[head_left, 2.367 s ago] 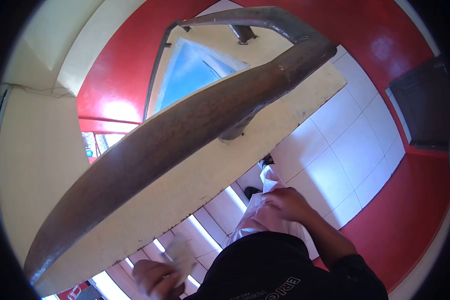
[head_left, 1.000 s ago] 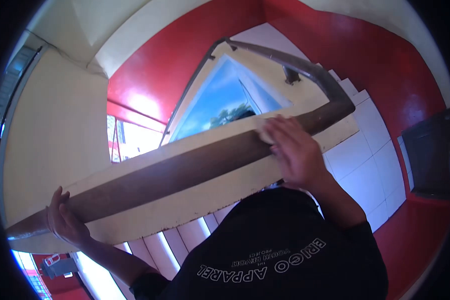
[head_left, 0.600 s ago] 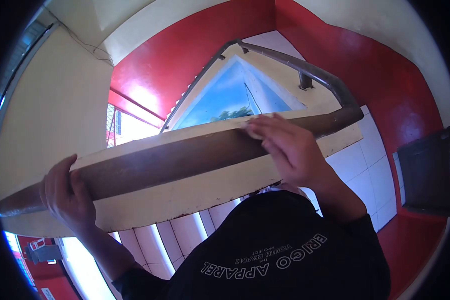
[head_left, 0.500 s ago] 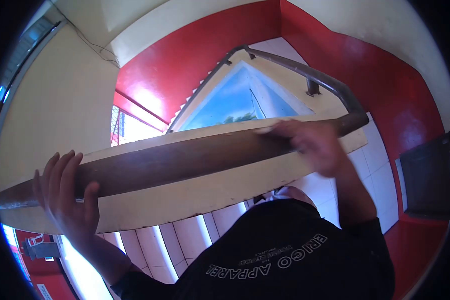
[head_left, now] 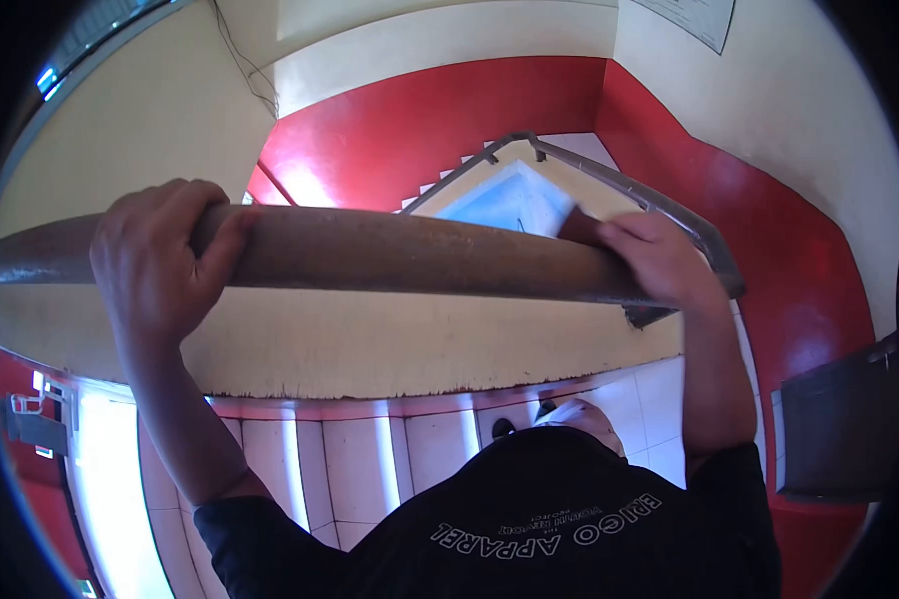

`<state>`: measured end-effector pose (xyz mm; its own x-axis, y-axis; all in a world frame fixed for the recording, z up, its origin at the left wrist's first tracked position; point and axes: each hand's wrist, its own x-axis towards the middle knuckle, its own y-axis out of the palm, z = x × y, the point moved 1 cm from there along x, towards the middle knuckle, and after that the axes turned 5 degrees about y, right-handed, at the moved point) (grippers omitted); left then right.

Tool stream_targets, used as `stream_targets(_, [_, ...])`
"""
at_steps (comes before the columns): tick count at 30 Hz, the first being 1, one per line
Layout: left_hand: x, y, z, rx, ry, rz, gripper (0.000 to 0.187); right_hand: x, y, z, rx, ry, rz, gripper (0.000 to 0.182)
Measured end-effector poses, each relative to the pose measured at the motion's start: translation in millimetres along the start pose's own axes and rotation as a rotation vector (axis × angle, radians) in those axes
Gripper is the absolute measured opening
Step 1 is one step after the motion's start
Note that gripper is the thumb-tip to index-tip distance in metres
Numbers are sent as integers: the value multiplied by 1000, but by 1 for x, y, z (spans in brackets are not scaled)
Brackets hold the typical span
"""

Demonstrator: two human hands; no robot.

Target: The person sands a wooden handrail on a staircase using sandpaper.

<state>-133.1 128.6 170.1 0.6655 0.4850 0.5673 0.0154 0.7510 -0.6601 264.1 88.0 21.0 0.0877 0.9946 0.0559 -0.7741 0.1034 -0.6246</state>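
A thick brown handrail (head_left: 420,255) with a worn, scuffed surface runs across the view in front of me. My left hand (head_left: 165,250) is closed around its left part, fingers over the top and thumb along the near side. Toward the right end of the rail, my right hand (head_left: 664,262) pinches a small reddish-brown sheet, apparently sandpaper (head_left: 577,226), against the top of the rail. This hand is slightly blurred, and its fingertips are partly hidden.
Below the rail is a cream wall (head_left: 420,339) with a chipped lower edge. White-tiled stairs (head_left: 355,454) lie beneath. Behind, another railing (head_left: 629,185) slopes past a blue painted panel (head_left: 499,198). A dark panel (head_left: 834,429) stands at right by the red wall (head_left: 769,230).
My left hand has gone from resting open against the rail to gripping it. The right hand stays near the rail's right end, its brown sheet now showing. The view has tilted.
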Motion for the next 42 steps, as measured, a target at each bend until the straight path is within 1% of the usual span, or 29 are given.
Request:
stream_targets(1, [-1,1,0,-2,-2,-5,27,3,19,38,-15,-107,-1,27])
stream_targets(2, [-3,2,0,-2,-8,-7,27,4,30,60,-30,-216,4,28])
stream_targets(3, [-4,3,1,4,15,-41,27,5,29,64,-23,-244,26,28])
stream_targets(5, [-6,2,0,-21,-3,-32,29,13,30,75,-7,-318,46,29])
stream_targets(8, [-6,0,6,-49,-12,5,30,18,-2,36,-71,75,208,24])
stream_targets(9, [-8,0,8,-65,-36,19,31,13,1,43,74,165,186,24])
stream_targets(12, [-11,6,11,-38,-32,-40,31,10,36,93,-24,-171,80,22])
stream_targets(15, [-15,14,12,-44,-55,-44,32,-5,55,118,-181,-424,-50,27])
stream_targets(18, [-15,15,11,-33,-66,-107,32,-20,42,72,-73,-665,-167,25])
stream_targets(20, [-18,17,13,20,-92,-136,32,-15,44,79,-73,-691,-209,23])
stream_targets(21, [-16,18,11,37,-77,-142,33,-19,50,78,-59,-679,-242,23])
stream_targets(22, [-13,17,8,5,-88,-126,33,-11,53,85,-134,-610,-204,23])
stream_targets(24, [-14,15,7,-47,-128,-93,33,10,56,84,-21,-221,2,24])
stream_targets(25, [-16,22,10,-38,-101,-179,36,4,56,84,-45,-273,-47,24])
stream_targets(27, [-16,12,4,-11,-132,-163,38,-12,55,83,-93,-411,-148,25])
stream_targets(30, [-15,9,4,0,-176,-154,39,-31,75,83,-216,-795,-327,27])
stream_targets(31, [-16,11,5,3,-182,-159,39,-31,79,86,-316,-862,-320,34])
stream_targets(32, [-16,11,2,2,-181,-162,38,-30,82,92,-415,-949,-329,34])
stream_targets(34, [2,-26,2,-128,-272,278,44,-20,85,107,-617,-1130,-348,36])
stream_targets(35, [-3,-25,3,-109,-238,224,46,-15,88,112,-695,-1214,-365,35])
stream_targets(38, [-15,-16,4,-55,-181,136,48,-19,69,113,-920,-1310,-201,32])
stream_targets(40, [-14,-21,9,-13,-169,171,49,-21,58,92,-1058,-1376,-125,29])
stream_targets(41, [-11,-25,9,-4,-184,221,49,-20,54,92,-1129,-1418,-94,29])
stream_targets(42, [-13,-25,8,-20,-188,225,49,-20,52,94,-1199,-1448,-57,28])
